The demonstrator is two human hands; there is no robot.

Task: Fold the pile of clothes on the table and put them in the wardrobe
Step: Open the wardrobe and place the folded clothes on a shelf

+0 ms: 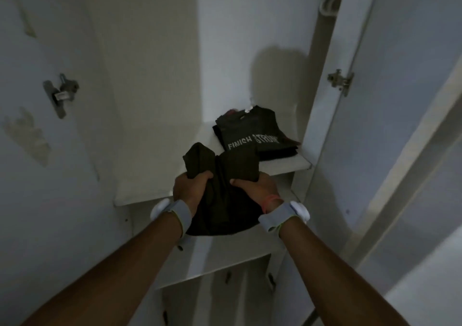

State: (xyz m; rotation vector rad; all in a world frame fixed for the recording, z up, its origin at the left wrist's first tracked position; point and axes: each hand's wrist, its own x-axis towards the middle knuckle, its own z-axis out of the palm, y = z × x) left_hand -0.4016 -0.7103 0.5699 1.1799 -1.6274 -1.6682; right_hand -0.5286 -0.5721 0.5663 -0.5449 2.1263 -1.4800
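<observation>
Both my hands hold one dark folded garment (pixel 222 190) at the front edge of a white wardrobe shelf (pixel 282 166). My left hand (pixel 190 188) grips its left side with curled fingers. On the right side, my right hand (pixel 257 184) grips it the same way. The far end of the garment lies over the shelf, while its near end hangs below my wrists. A stack of folded dark shirts (pixel 255 135) lies at the back right of the shelf; the top one reads "FINISH STRONG".
The wardrobe's open door (pixel 390 125) with a metal hinge (pixel 340 80) stands on the right. The left inner wall (pixel 50 138) carries a metal fitting (pixel 58 94). A lower shelf (pixel 225 258) sits under my forearms. The light is dim.
</observation>
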